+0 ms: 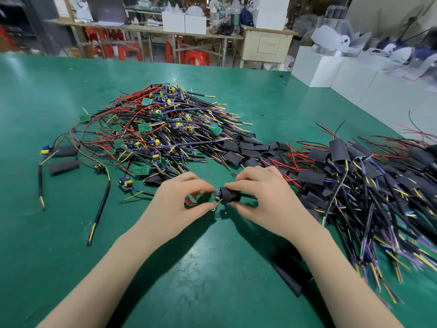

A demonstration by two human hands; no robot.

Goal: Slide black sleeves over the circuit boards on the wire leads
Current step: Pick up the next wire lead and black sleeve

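- Two bare hands meet at the centre of the frame, just above a green tabletop [71,233].
- The left hand [179,200] pinches a small green circuit board [205,198] between thumb and fingertips; its grip is clamped on the board.
- The right hand [257,197] holds a short black sleeve [230,194] between thumb and fingers, its grip clamped on the sleeve.
- The sleeve sits around the wire lead [248,197] just to the right of the board, its open end almost touching the board's edge. The board is still uncovered.
- Thin yellow and purple wires run from the board into the sleeve.
- In the upper middle of the frame lies a big heap of bare boards [153,124] tangled with red, black, yellow and purple wires.
- On the right side of the frame lies a second heap of leads [366,176] already wearing black sleeves.
- A few loose black sleeves [63,166] lie flat at the left of the frame, near some stray leads.
- One more flat black sleeve [288,278] lies on the tabletop under the right forearm, in the lower right.
- Beyond the tabletop, at the top of the frame, stand red stools [123,53] and white boxes [316,67].
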